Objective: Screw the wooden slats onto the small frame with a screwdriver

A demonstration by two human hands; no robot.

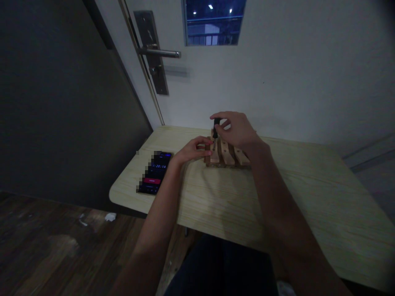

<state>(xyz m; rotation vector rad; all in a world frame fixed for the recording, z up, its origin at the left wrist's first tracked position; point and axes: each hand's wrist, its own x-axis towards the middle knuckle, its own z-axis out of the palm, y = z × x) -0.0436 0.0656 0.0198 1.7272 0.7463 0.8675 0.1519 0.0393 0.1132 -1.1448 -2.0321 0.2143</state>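
Note:
My right hand (239,128) is closed around the black handle of a small screwdriver (216,128), held upright over a wooden assembly. Its tip points down at the leftmost of several light wooden pieces (214,155), and whether it sits in a screw is too small to tell. These pieces stand side by side on a darker wooden base (212,165), and small dark holes or screw heads show on them. My left hand (196,148) grips the assembly's left end, fingers at the back and side and thumb low. My right wrist covers the assembly's right end.
A pale wood-grain table (216,197) carries the work. To the left lies a phone (156,172) with a lit timer screen. Behind the table rises a white door (277,82) with a metal handle (163,53) and a small window (214,22).

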